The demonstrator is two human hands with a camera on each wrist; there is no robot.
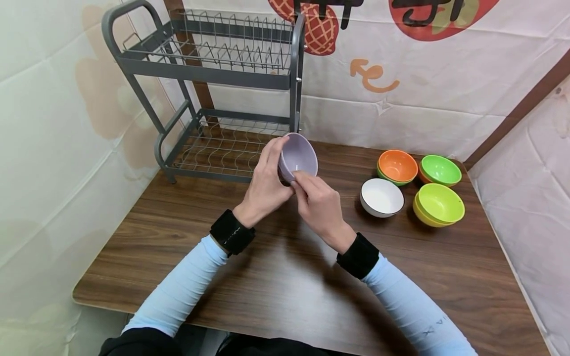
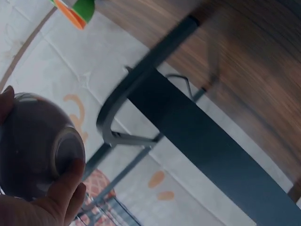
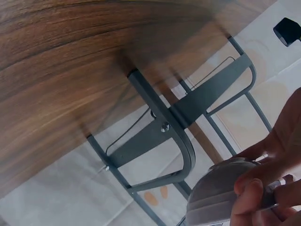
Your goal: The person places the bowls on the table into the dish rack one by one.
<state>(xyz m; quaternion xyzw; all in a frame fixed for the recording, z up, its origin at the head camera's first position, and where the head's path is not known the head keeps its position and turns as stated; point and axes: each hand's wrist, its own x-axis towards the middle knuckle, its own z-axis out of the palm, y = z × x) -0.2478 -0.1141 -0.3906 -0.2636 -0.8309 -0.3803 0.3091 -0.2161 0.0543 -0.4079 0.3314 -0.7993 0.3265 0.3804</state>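
Note:
A small light-purple bowl (image 1: pixel 299 157) is held up above the table, in front of the rack, tilted so that its inside faces the head camera. My left hand (image 1: pixel 266 184) grips it from the left side. In the left wrist view the thumb and fingers of that hand lie against the outside of the purple bowl (image 2: pixel 33 146), by its foot ring. My right hand (image 1: pixel 319 206) pinches the bowl's near rim between thumb and fingers. The right wrist view has the purple bowl (image 3: pixel 214 190) in the lower right, partly covered by fingers.
A grey two-tier dish rack (image 1: pixel 205 74) stands at the back left of the wooden table (image 1: pixel 285 277). On the right are a white bowl (image 1: pixel 382 198), stacked orange (image 1: pixel 398 165) and green bowls (image 1: pixel 441 169), and lime-green bowls (image 1: pixel 441 202) over yellow. Printed cloth (image 1: pixel 423 113) hangs behind.

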